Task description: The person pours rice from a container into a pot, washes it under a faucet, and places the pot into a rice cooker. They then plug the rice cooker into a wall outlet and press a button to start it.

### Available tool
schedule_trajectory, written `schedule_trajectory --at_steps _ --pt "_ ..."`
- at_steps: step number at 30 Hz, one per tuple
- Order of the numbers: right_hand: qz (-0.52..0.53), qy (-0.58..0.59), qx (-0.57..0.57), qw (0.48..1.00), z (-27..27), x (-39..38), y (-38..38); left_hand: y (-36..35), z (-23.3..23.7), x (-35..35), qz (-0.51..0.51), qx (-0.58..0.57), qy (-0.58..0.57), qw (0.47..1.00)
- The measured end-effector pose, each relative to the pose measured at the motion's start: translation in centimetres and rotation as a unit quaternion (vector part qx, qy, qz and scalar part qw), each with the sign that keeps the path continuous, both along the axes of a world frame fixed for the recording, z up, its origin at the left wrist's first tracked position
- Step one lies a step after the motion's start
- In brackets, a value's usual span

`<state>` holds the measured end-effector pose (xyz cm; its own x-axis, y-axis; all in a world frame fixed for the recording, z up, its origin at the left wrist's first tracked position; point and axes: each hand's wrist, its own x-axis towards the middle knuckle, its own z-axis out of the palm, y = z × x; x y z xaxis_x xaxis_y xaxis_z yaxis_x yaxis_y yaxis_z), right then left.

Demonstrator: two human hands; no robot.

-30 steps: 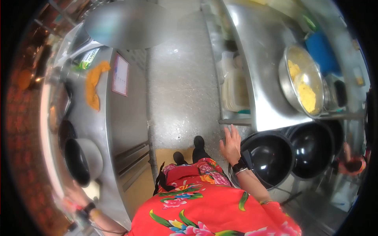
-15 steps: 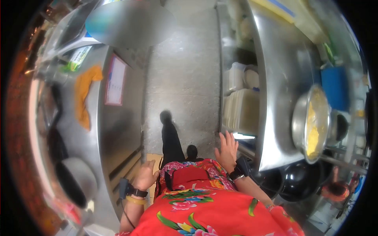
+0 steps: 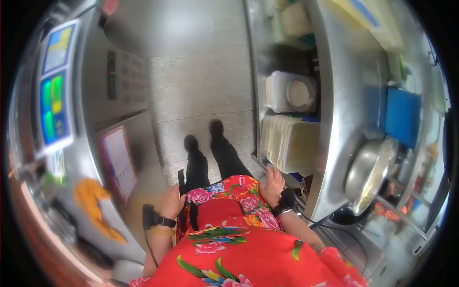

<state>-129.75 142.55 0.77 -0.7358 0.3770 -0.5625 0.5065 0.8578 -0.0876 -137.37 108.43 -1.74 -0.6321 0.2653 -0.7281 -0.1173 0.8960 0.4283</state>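
I stand in a narrow kitchen aisle, wearing a red flowered apron (image 3: 224, 248). My left hand (image 3: 172, 202) hangs low beside the apron, near the left counter's side. A thin dark strip (image 3: 181, 180) shows at its fingertips; I cannot make out whether the hand holds it. Its fingers are mostly hidden. My right hand (image 3: 273, 185) is open, back up, fingers apart, at the apron's right edge and close to the lower shelf. Nothing shows in it. Both wrists carry dark bands with small black devices.
On the right counter (image 3: 342, 119) stand a steel bowl (image 3: 363, 170) and a blue board (image 3: 402, 117). Plastic tubs (image 3: 290, 91) and pale stacked lids (image 3: 287, 143) fill the shelf below. An orange cloth (image 3: 95, 205) lies on the left counter. Grey floor (image 3: 203, 86) runs ahead.
I have walked forward and the view has turned; a colourful panel has come into view at left. The orange cloth has shifted down the view. My right hand has lowered toward the apron.
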Motion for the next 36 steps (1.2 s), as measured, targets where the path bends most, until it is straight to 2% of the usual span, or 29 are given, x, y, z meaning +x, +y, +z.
schedule_trajectory --at_steps 3,5,9,12,14,15,17,19,21,22,24,25,27,28,30,31,33,34,35,36 --pt "-0.012 -0.035 -0.011 0.999 -0.8 -0.8 1.5 0.6 -0.4 -3.3 -0.017 -0.026 -0.034 0.999" --pt "0.022 -0.120 0.012 0.992 -1.3 -2.0 3.2 1.9 1.1 -5.5 -0.036 -0.056 -0.024 0.998" --pt "-0.021 -0.139 -0.015 0.990 -1.2 -3.9 4.9 2.6 0.6 -6.7 -0.022 -0.053 0.009 0.998" --pt "-0.049 -0.105 -0.039 0.992 -1.6 -4.2 5.0 4.2 0.6 -7.6 -0.049 -0.045 -0.003 0.998" --pt "-0.096 0.016 -0.064 0.993 -4.2 -3.6 4.9 4.6 -0.5 -9.1 -0.082 -0.047 -0.026 0.995" --pt "-0.100 0.013 -0.064 0.993 -5.5 -4.0 5.0 4.9 -1.2 -9.3 -0.080 -0.036 -0.019 0.996" --pt "-0.335 0.087 -0.139 0.928 -9.1 -6.0 5.5 5.4 -1.5 -9.6 -0.080 -0.030 -0.017 0.996" --pt "-0.494 0.205 -0.214 0.817 -15.7 -6.9 7.4 6.2 -2.5 -11.1 -0.115 -0.045 -0.036 0.992" --pt "-0.706 0.255 -0.233 0.618 -15.6 -15.0 7.6 6.3 -4.6 -11.7 -0.158 -0.061 -0.049 0.984" --pt "-0.712 0.262 -0.228 0.610 -17.5 -16.6 8.9 6.8 -5.2 -12.1 -0.163 -0.084 -0.073 0.980" --pt "-0.788 0.374 -0.263 0.413 -21.8 -19.4 12.4 7.9 -7.6 -11.7 -0.163 -0.127 -0.115 0.972" --pt "-0.787 0.379 -0.260 0.412 -23.7 -20.6 14.6 8.1 -9.0 -11.7 -0.163 -0.149 -0.141 0.965" --pt "-0.796 0.444 -0.259 0.319 -26.7 -21.3 19.0 9.0 -11.7 -11.4 -0.158 -0.145 -0.160 0.964" --pt "-0.798 0.445 -0.253 0.318 -28.6 -20.7 21.4 9.6 -12.5 -11.0 -0.149 -0.160 -0.143 0.965" --pt "-0.798 0.470 -0.337 0.171 -32.3 -19.5 26.5 11.8 -13.6 -11.4 -0.122 -0.200 -0.128 0.964" --pt "-0.798 0.469 -0.339 0.170 -33.0 -19.6 27.5 12.5 -14.2 -11.6 -0.122 -0.202 -0.127 0.963" --pt "-0.811 0.447 -0.367 0.084 -34.5 -19.3 29.2 13.5 -15.3 -12.7 -0.146 -0.230 -0.119 0.955" --pt "-0.804 0.476 -0.338 0.109 -35.7 -19.4 29.5 14.1 -15.5 -13.9 -0.157 -0.209 -0.131 0.956" --pt "-0.805 0.475 -0.338 0.105 -36.6 -19.0 29.6 14.2 -16.1 -14.3 -0.159 -0.212 -0.129 0.956" --pt "-0.792 0.491 -0.323 0.168 -36.2 -19.4 29.3 14.3 -16.8 -14.6 -0.160 -0.165 -0.074 0.970"
